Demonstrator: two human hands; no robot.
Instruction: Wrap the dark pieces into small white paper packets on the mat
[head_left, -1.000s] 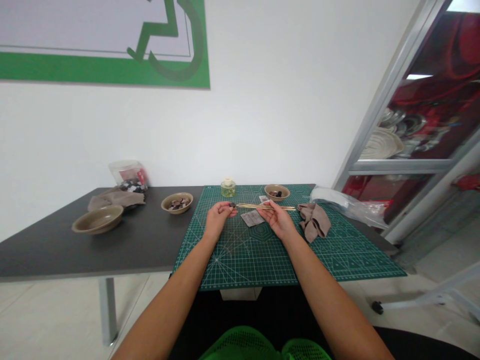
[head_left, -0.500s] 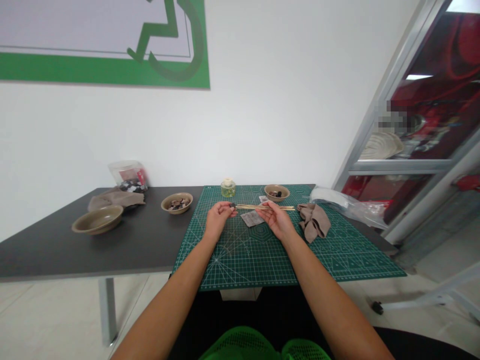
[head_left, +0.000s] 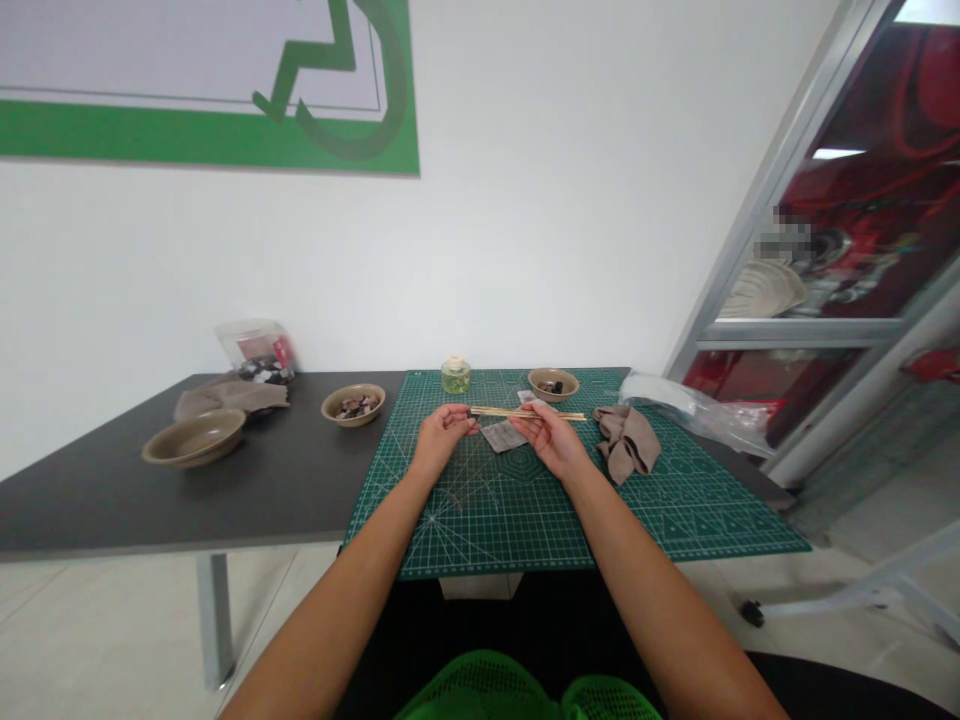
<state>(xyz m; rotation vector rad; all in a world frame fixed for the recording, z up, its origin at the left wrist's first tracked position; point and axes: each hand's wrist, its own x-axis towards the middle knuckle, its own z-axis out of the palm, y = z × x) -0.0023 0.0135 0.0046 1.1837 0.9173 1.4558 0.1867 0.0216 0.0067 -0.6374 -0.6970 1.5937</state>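
Observation:
My right hand [head_left: 553,438] pinches several thin wooden sticks [head_left: 496,411] around their middle, holding them level above the green cutting mat [head_left: 450,540]. The sticks' left ends meet a small dark piece [head_left: 470,412] between the fingertips of my left hand [head_left: 441,437]. That piece is too small to name and partly covered by the fingers. Below and between the hands lies a crumpled grey-printed paper or cloth piece [head_left: 501,436]. Just behind the right hand stands a tan bowl [head_left: 534,386] with a few dark pieces in it.
A small glass bottle [head_left: 455,376] with yellowish liquid stands at the back. Right lies a brown cloth [head_left: 628,445], beyond it a clear plastic bag [head_left: 697,415]. On the dark table [head_left: 300,500] are a bowl of stones [head_left: 330,412], another bowl [head_left: 169,455], a cloth [head_left: 217,398] and a clear tub [head_left: 244,340].
The left fingers have shifted slightly right along the stick ends, and the dark piece shows less between them. The sticks have slid a little left. Both arms stay nearly where they were.

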